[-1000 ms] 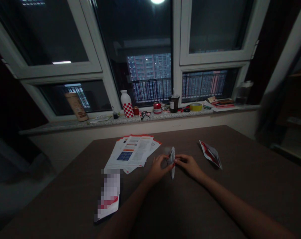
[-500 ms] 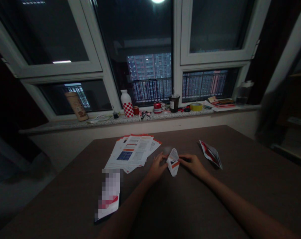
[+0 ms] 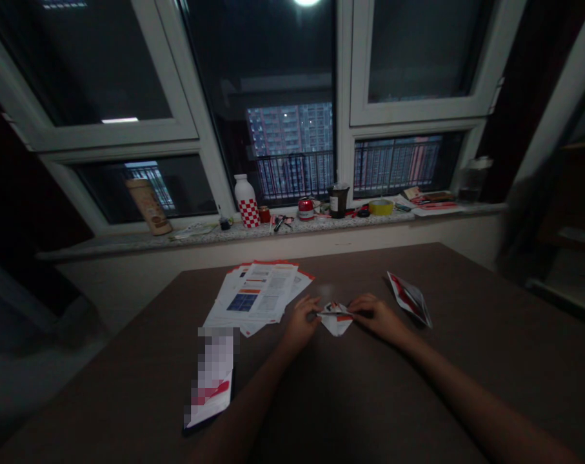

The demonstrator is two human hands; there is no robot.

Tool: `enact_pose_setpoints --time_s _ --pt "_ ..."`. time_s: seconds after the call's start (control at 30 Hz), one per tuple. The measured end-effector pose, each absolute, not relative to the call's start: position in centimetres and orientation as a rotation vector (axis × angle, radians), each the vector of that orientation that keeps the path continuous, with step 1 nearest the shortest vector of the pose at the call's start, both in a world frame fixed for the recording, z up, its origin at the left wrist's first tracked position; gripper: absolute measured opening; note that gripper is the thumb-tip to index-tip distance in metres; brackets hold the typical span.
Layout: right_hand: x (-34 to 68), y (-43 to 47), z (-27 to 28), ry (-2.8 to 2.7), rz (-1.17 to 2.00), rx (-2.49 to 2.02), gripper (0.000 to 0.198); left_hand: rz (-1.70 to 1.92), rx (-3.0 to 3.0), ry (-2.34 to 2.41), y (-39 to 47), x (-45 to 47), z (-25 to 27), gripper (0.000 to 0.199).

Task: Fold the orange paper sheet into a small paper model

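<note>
A small folded sheet of printed paper [image 3: 337,322], white with orange patches, is between my hands over the dark table [image 3: 418,386]. My left hand [image 3: 302,322] pinches its left corner between thumb and fingers. On the opposite corner, the fingers of my right hand [image 3: 374,314] are closed in the same way. The paper's upper part is bent into a raised fold, with a pointed flap toward me. To the right of my right hand lies another folded paper piece [image 3: 411,299], white and red, standing partly open.
A fanned stack of printed sheets [image 3: 263,296] lies left of my left hand. Nearer to me is a phone [image 3: 209,412], its screen mostly pixelated. Along the windowsill [image 3: 200,241] stand a checkered bottle [image 3: 247,203], a red can [image 3: 306,209], a dark cup [image 3: 338,203] and yellow tape [image 3: 380,207].
The folded paper has gone from a tall, narrow diamond to a wider, lower shape with its side corners pulled outward. My hands have moved slightly apart.
</note>
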State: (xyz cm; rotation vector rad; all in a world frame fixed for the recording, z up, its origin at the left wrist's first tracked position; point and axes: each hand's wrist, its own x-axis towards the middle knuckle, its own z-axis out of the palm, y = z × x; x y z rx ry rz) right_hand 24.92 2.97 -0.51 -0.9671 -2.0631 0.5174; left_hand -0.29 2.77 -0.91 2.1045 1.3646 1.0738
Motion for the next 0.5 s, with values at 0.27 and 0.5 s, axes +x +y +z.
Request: enact_pose_setpoints --time_s 0.27,0.5 --pt "24.77 2.61 -0.69 -2.167 0.507 -0.986 0.023 1.025 2.161 1.441 2.84 -0.22 -1.31 0.027" --pt "24.44 2.41 -0.45 -2.132 0.576 -0.988 0.013 1.015 2.175 1.444 2.65 0.48 -1.13 0.009"
